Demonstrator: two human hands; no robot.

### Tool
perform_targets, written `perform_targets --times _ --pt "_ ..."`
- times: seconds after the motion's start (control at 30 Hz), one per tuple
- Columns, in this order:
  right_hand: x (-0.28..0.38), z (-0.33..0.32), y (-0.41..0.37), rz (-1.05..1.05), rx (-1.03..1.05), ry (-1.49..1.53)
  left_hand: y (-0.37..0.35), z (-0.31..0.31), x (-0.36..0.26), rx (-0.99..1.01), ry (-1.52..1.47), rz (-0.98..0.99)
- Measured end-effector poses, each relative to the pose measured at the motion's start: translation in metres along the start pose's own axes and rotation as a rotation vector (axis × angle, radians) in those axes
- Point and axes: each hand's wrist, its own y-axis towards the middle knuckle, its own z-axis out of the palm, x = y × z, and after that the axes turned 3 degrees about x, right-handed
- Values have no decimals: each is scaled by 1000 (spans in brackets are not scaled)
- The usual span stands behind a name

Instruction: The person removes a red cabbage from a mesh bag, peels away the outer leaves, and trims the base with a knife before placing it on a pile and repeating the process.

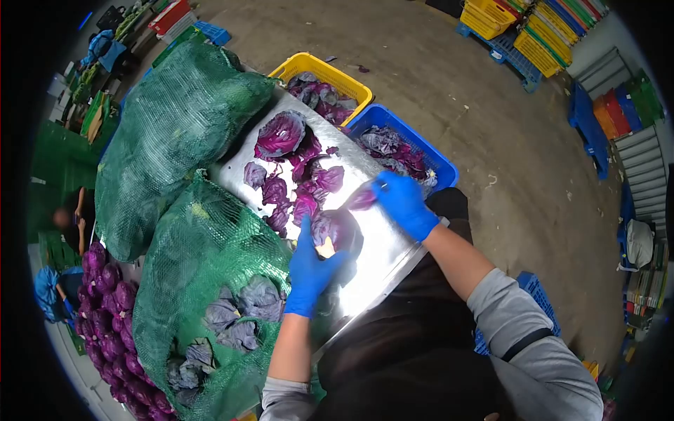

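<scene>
My left hand (309, 270), in a blue glove, has its thumb and fingers apart and rests against the near side of a purple cabbage (335, 229) on the metal table (379, 242). To the right, my right hand (406, 203), also gloved in blue, is closed on a purple leaf (362, 198), blurred by motion. A small dark object shows at its fingers, too small to make out. Loose purple leaves (275, 189) lie beyond the cabbage, with a large cupped leaf piece (282, 133) at the far end.
A yellow crate (361, 91) and a blue crate (449, 168) of leaves stand along the table's far right edge. Green mesh sacks (175, 133) lie to the left, beside piled purple cabbages (116, 337). Two people (48, 288) (105, 52) in blue are at far left.
</scene>
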Motion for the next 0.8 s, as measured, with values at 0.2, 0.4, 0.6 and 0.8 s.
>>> perform_targets --times 0.2,0.4,0.6,0.8 --pt "24 -18 -22 -192 26 -130 0 0 2 18 -118 -33" --pt "28 9 -46 -103 366 316 11 -9 -1 -6 -365 -181" --pt "-10 -8 -38 18 449 534 19 -12 16 9 -576 -178" --pt "12 -4 -51 354 568 678 33 4 4 -132 -155 40"
